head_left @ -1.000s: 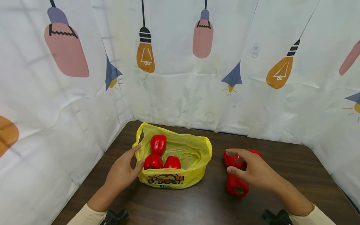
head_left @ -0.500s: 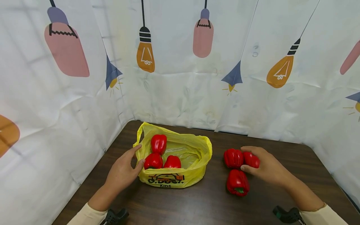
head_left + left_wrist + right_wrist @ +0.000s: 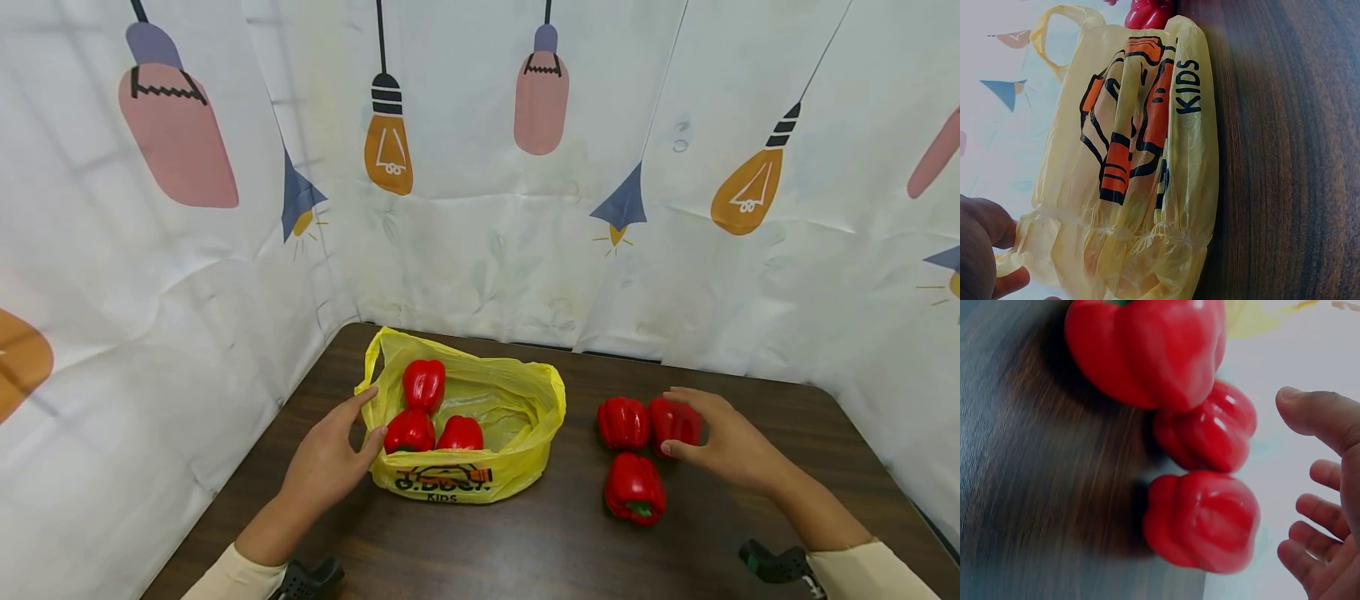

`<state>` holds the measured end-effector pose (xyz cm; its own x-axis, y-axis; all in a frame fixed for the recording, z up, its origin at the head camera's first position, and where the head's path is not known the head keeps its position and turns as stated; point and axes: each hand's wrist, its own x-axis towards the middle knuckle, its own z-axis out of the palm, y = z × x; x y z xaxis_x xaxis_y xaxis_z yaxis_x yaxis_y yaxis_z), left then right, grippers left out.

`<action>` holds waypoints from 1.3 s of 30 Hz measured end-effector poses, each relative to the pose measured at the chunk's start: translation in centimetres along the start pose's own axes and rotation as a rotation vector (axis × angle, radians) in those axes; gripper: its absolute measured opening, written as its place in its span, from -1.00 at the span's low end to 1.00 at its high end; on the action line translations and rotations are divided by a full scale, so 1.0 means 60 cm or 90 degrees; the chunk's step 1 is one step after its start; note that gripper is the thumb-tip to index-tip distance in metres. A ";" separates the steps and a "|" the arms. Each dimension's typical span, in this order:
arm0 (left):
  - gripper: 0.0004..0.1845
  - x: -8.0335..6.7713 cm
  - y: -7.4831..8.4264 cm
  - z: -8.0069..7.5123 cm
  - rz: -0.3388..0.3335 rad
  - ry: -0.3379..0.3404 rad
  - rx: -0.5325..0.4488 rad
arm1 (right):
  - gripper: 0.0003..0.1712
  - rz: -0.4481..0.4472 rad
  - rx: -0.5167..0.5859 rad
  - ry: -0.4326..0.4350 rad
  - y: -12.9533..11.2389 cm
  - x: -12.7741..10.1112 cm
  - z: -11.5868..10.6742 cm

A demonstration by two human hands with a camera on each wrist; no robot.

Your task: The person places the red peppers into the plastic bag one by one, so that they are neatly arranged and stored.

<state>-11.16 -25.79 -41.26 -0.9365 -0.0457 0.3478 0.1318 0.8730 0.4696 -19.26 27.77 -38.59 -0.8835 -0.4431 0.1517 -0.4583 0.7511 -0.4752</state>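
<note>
Your left hand (image 3: 326, 462) rests on the table (image 3: 525, 550) against the left end of the yellow bag (image 3: 480, 479), thumb and forefinger pinching the bag's rim so the mouth stays spread. The left wrist view shows thumb and fingertip (image 3: 1010, 282) closed on the gathered plastic edge. Inside the bag lie three red peppers (image 3: 423, 383), two at the front touching each other and one behind them.

To the right of the bag, three more peppers sit on the bare table in a tight cluster: a middle pepper (image 3: 622, 422), a near pepper (image 3: 634, 487) just in front of it, and a far-right pepper (image 3: 673, 422). Your right hand (image 3: 727, 450) is cupped around that far-right pepper, fingers over its top and thumb at its near side. In the right wrist view, the fingers (image 3: 1316, 512) are curved and spread, a little gap showing between them and the pepper.
</note>
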 end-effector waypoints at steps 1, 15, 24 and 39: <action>-0.29 0.000 0.000 0.000 0.000 0.000 0.000 | -0.13 0.000 -0.001 -0.001 0.003 0.000 0.000; -0.29 -0.001 -0.002 0.002 0.009 0.012 0.003 | -0.02 0.009 -0.004 -0.018 0.036 0.001 0.008; -0.30 -0.001 -0.003 0.003 0.015 0.011 -0.003 | 0.02 0.019 -0.014 -0.024 0.054 0.001 0.013; -0.30 0.001 -0.003 0.004 0.013 0.006 -0.006 | 0.02 0.046 -0.002 -0.028 0.072 0.000 0.025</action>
<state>-11.31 -25.85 -41.49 -0.9306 -0.0325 0.3645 0.1539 0.8689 0.4704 -21.11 30.29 -41.94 -0.9095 -0.4082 0.0788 -0.3934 0.7835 -0.4811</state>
